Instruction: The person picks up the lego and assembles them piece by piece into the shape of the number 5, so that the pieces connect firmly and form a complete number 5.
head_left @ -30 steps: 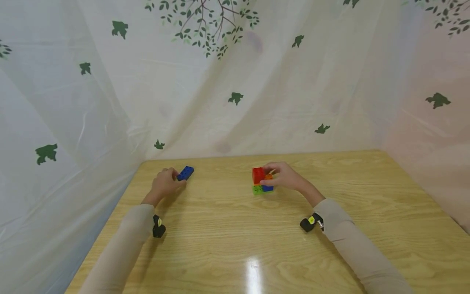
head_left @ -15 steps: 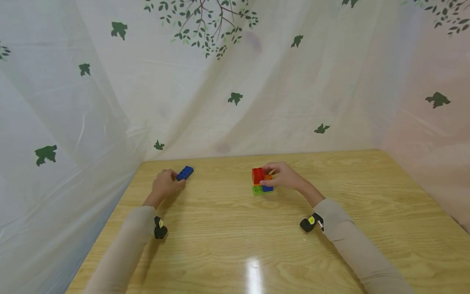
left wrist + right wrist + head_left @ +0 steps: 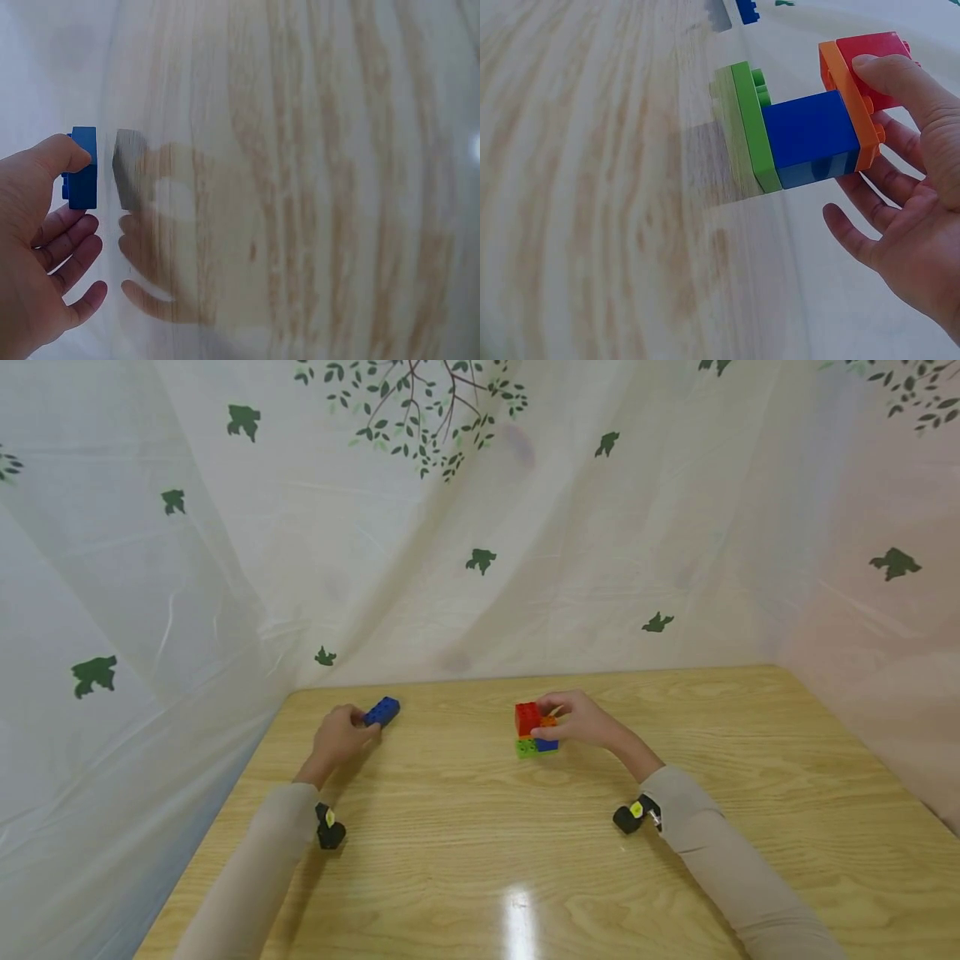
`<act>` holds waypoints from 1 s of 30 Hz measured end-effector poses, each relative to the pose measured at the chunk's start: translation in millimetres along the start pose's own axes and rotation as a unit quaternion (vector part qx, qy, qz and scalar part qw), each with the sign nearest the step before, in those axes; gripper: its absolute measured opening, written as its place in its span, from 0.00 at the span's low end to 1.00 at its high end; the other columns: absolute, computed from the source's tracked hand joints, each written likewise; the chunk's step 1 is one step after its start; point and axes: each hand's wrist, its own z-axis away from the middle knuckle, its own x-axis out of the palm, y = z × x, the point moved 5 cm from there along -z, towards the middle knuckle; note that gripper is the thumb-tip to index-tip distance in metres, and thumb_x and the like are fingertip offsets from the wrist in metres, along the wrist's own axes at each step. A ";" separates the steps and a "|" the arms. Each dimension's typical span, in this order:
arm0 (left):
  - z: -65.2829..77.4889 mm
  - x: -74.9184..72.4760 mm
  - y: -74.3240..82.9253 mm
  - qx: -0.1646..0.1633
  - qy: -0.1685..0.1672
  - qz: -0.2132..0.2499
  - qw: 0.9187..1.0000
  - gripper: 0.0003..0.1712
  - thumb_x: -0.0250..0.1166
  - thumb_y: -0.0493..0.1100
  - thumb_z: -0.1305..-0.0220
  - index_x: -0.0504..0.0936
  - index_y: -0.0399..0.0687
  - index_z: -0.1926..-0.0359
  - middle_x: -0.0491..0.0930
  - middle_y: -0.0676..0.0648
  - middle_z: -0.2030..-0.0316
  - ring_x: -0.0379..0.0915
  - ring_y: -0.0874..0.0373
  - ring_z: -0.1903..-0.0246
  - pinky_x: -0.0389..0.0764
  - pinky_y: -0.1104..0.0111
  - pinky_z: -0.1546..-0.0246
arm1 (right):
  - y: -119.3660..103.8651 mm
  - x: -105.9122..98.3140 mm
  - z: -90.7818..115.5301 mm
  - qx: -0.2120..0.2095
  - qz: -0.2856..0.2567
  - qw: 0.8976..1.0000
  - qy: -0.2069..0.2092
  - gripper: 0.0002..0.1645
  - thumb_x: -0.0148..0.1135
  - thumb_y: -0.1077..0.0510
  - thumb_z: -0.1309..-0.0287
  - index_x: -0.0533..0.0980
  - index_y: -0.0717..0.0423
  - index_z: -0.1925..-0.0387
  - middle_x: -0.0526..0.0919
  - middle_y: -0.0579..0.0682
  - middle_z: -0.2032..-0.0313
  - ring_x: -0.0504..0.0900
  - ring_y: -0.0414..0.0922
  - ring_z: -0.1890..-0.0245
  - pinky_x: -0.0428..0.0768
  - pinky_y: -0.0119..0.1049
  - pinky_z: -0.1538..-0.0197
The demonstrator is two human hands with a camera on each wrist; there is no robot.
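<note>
At the table's far left, my left hand [image 3: 337, 742] pinches a studded blue toy brick [image 3: 385, 710] between thumb and fingers. A gap between this brick [image 3: 84, 184] and its reflection in the left wrist view shows it slightly off the table. Right of centre, my right hand [image 3: 587, 718] grips a red brick [image 3: 527, 718] at the top of a small stack. Below the red brick, the right wrist view shows a thin orange brick [image 3: 847, 97], a blue brick [image 3: 810, 131] and a flat green brick [image 3: 751, 127] resting on the table.
The wood-grain table [image 3: 450, 827] is glossy. A pale curtain [image 3: 390, 560] printed with leaves and birds hangs behind it and at both sides. Black wrist cameras hang under each cuff, the left one [image 3: 328, 828] and the right one [image 3: 634, 817].
My left hand has raised the blue brick a little and tilted it, shifting it slightly right. The right hand and the stack have stayed put.
</note>
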 end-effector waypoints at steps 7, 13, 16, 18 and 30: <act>1.3 -0.5 3.7 0.000 0.003 0.023 1.000 0.29 0.66 0.49 0.31 0.76 0.28 0.41 0.78 0.30 0.46 0.76 0.38 0.47 0.77 0.48 0.43 | 0.6 -0.1 -0.7 0.001 0.002 1.000 -0.001 0.21 0.75 0.59 0.43 0.83 0.63 0.49 0.87 0.57 0.53 0.82 0.52 0.50 0.78 0.56 0.41; 3.5 -3.2 8.8 0.002 0.010 0.055 0.998 0.29 0.68 0.49 0.33 0.77 0.31 0.42 0.78 0.31 0.44 0.74 0.38 0.43 0.75 0.47 0.39 | 2.6 -0.1 -1.5 0.009 0.001 1.000 -0.001 0.21 0.75 0.60 0.44 0.83 0.62 0.49 0.87 0.58 0.52 0.82 0.53 0.49 0.78 0.57 0.40; 3.4 -5.0 13.2 0.014 0.020 0.064 0.998 0.28 0.69 0.50 0.34 0.78 0.33 0.43 0.78 0.32 0.44 0.74 0.38 0.42 0.75 0.48 0.39 | 2.5 0.2 -1.8 0.007 0.000 1.000 0.000 0.21 0.75 0.60 0.44 0.83 0.63 0.49 0.87 0.58 0.53 0.82 0.52 0.50 0.78 0.57 0.40; 2.3 -6.3 16.8 0.024 0.028 0.067 0.997 0.28 0.70 0.50 0.34 0.78 0.33 0.43 0.79 0.33 0.45 0.75 0.38 0.43 0.76 0.48 0.40 | 2.6 0.2 -1.7 0.004 0.000 1.000 0.001 0.21 0.75 0.60 0.44 0.83 0.62 0.49 0.87 0.57 0.53 0.82 0.52 0.50 0.78 0.57 0.41; 2.0 -11.3 63.2 0.107 0.063 0.101 0.987 0.24 0.73 0.47 0.37 0.81 0.33 0.48 0.82 0.33 0.49 0.78 0.38 0.47 0.79 0.49 0.45 | 3.0 0.1 -1.2 0.006 0.010 1.000 0.001 0.22 0.75 0.58 0.44 0.83 0.61 0.48 0.88 0.56 0.53 0.82 0.51 0.50 0.78 0.55 0.40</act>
